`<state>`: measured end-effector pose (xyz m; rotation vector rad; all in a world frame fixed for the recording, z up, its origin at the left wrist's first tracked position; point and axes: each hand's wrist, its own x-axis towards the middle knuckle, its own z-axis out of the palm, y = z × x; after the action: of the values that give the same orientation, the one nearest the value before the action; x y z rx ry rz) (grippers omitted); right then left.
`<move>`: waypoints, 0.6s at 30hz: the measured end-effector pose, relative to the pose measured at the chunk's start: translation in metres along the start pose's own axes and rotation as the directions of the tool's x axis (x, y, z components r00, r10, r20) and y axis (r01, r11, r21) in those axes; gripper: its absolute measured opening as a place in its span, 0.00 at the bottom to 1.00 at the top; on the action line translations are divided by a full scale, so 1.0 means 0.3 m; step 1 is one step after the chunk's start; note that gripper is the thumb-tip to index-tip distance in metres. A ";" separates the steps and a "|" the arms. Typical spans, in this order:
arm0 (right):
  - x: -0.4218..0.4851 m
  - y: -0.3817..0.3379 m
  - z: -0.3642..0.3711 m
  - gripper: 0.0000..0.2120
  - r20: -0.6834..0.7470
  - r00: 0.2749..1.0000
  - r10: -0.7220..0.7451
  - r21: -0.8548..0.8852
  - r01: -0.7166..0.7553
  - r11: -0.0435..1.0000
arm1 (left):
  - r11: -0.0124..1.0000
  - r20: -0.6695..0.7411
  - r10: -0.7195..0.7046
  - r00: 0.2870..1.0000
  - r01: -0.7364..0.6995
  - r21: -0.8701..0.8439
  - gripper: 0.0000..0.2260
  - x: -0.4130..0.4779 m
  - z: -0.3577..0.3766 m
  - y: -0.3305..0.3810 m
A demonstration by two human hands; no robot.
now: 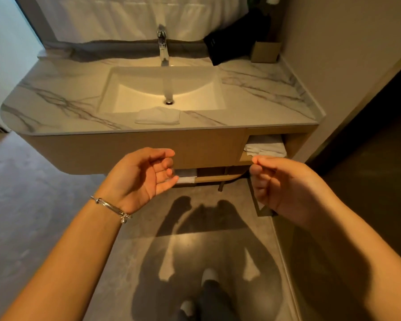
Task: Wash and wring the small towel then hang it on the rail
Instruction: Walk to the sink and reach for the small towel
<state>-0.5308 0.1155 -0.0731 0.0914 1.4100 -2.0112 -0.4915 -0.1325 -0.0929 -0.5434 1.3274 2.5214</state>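
Towel (158, 115) folded on counter, just in front of sink (162, 89). Left hand (140, 179) empty, fingers loosely curled; right hand (278, 181) empty, fingertips pressed together, below counter edge.

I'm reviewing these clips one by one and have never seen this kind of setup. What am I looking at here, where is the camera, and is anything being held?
There is no machine here. A person wears a single wide-angle camera on the head, which looks forward and down, so you see their own two bare arms reaching into the picture. The left hand, with a bracelet at the wrist, is loosely open and holds nothing. The right hand has its fingers curled in, and nothing shows in it either.

Ahead is a marble counter with a sink set into it and a tap behind. The small towel lies folded on the counter's front edge, just before the sink, untouched. A black cloth lies at the back right. More folded towels sit on an open shelf below.
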 end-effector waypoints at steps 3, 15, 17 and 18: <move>0.106 -0.062 -0.033 0.05 -0.005 1.000 0.008 -0.005 -0.008 1.000 | 0.999 -0.032 0.015 0.999 -0.016 -0.034 0.11 0.112 0.016 0.031; 0.624 -0.293 -0.043 0.02 0.049 0.995 0.086 0.030 -0.087 0.996 | 0.995 -0.100 0.076 0.992 -0.082 -0.065 0.09 0.491 -0.017 0.278; 0.721 -0.320 -0.029 0.02 0.035 0.995 0.089 0.041 -0.091 0.995 | 0.995 -0.125 0.070 0.990 -0.078 -0.062 0.09 0.571 -0.055 0.333; 0.762 -0.332 -0.022 0.03 0.029 0.996 0.086 0.052 -0.088 0.995 | 0.994 -0.146 0.070 0.987 -0.080 -0.068 0.13 0.608 -0.073 0.355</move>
<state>-0.7649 0.0306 -0.0904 0.1467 1.3140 -1.9714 -0.6915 -0.2033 -0.1041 -0.7162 1.3305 2.6452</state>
